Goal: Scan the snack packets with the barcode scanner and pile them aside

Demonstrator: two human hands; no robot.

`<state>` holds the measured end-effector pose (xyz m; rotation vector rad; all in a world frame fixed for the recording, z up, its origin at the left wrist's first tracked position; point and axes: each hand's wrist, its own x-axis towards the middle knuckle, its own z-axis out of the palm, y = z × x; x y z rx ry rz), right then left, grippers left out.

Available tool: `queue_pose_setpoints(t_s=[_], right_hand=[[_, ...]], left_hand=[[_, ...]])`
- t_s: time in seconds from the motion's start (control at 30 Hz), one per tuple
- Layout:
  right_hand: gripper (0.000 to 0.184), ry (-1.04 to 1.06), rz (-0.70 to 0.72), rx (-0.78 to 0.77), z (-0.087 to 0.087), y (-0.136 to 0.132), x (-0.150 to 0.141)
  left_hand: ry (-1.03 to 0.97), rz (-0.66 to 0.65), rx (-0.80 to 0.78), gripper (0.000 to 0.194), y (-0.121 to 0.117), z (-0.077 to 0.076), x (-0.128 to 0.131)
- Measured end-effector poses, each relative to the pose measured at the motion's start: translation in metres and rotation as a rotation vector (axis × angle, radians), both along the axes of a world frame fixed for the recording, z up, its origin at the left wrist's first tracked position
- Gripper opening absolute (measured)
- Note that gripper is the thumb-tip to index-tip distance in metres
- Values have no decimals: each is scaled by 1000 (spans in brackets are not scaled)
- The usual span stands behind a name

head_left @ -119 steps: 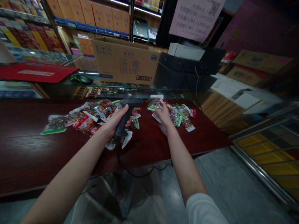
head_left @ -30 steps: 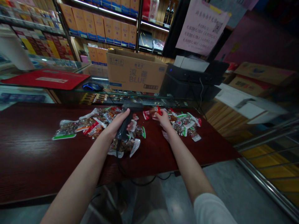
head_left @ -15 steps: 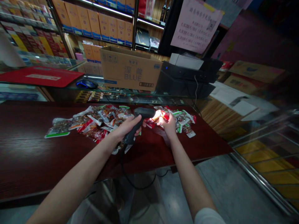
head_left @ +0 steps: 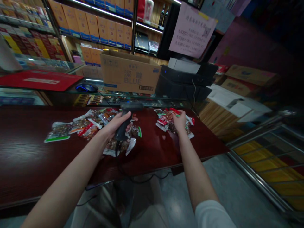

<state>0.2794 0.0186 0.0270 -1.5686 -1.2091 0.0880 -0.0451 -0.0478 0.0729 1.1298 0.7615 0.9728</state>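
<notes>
A dark barcode scanner is gripped by its handle in my left hand, its blurred head pointing right above the table. Its cable hangs down over the table's front edge. Below and to the left of that hand lies a heap of small clear snack packets with red, green and white edges, partly hidden by my hand and forearm. My right hand is over a smaller pile of similar packets on the right. Its fingers are closed on a red-edged snack packet at the top of that pile.
Behind the dark red table runs a glass counter with an open cardboard box, a mouse, a red mat and a black printer. A metal rack stands at the right.
My right hand has carried the red packet from under the scanner's light rightward onto the right pile. My left hand and the scanner have shifted left, and the bright light is gone.
</notes>
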Motion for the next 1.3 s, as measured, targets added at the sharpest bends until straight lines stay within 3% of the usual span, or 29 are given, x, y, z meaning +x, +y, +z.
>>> queue_pose_setpoints(t_s=[0.1, 0.2, 0.27, 0.33, 0.37, 0.47, 0.53, 0.73, 0.87, 0.97, 1.13, 1.3], right_hand=[[46, -241, -127, -116, 3, 0, 10], [51, -391, -148, -157, -8, -11, -14], [45, -367, 102, -175, -22, -19, -48], [44, -257, 497, -259, -37, -26, -88], [46, -256, 582, -280, -43, -29, -107], [49, -258, 641, -293, -53, -35, -146], [44, -201, 616, -266, -53, -35, -153], [26, 35, 431, -156, -45, -20, -112], [37, 287, 223, 26, -47, -19, -70], [44, 299, 154, 101, -50, -26, -47], [43, 266, 148, 117, -52, -37, -40], [41, 248, 186, 96, -47, -40, -49]], left_hand=[[46, 128, -28, 47, -6, 5, -11], [66, 180, -45, 46, -15, 5, -17], [56, 171, -51, 47, -19, 3, -19], [31, 152, -39, 47, -23, -2, -20], [16, 145, -26, 47, -24, -5, -20], [6, 117, 6, 48, -24, -13, -20], [18, 102, 31, 49, -23, -19, -19], [35, 100, 65, 46, -22, -22, -13], [34, 96, 85, 41, -26, -12, 5], [47, 34, 84, 42, -27, -8, 24], [83, -75, 64, 44, -28, -15, 51], [125, -107, 51, 42, -30, -18, 62]])
